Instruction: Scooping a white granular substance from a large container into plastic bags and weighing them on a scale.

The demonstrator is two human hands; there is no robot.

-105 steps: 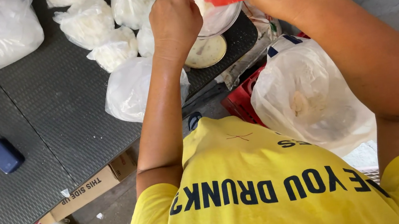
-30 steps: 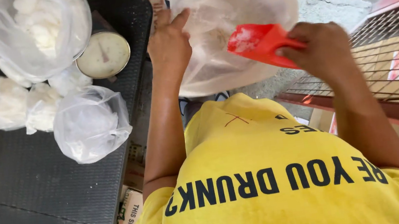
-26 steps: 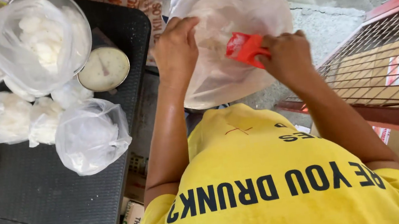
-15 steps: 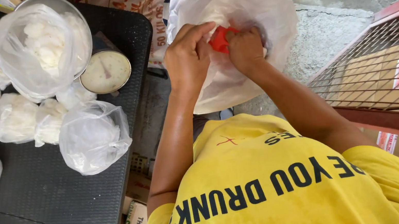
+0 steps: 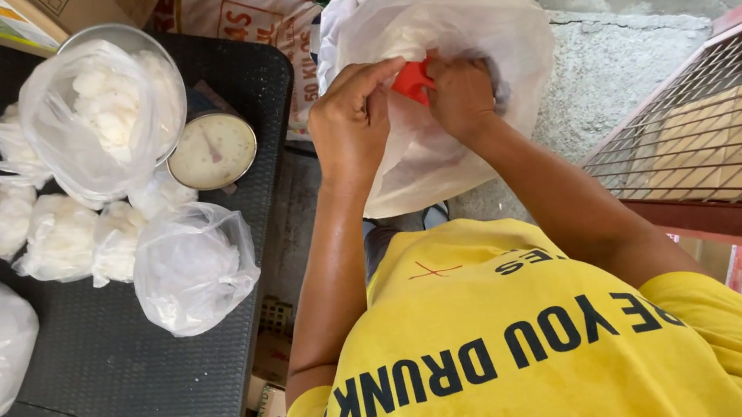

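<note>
Both hands have come together at the mouth of the large white plastic sack [image 5: 440, 82]. A second ago the right hand [image 5: 461, 94] held the red scoop [image 5: 412, 82] clear of the sack, out in the open; now the scoop is pushed down inside the opening, with only a small red patch showing between the two hands. The right hand's fingers are clenched around the scoop. The left hand [image 5: 354, 124] pinches the sack's rim, just left of the scoop, holding the plastic up. By this the work looks to have passed from approach to digging into the sack.

What the sack holds is hidden by its cloudy plastic and by both hands (the scoop's bowl too). Left of the sack, on the black mat [image 5: 125, 388], sit a round dial scale [image 5: 211, 150] and several tied bags of white lumps [image 5: 101, 111]. The grey crate [image 5: 717, 121] right of the sack is cut off by the frame edge
</note>
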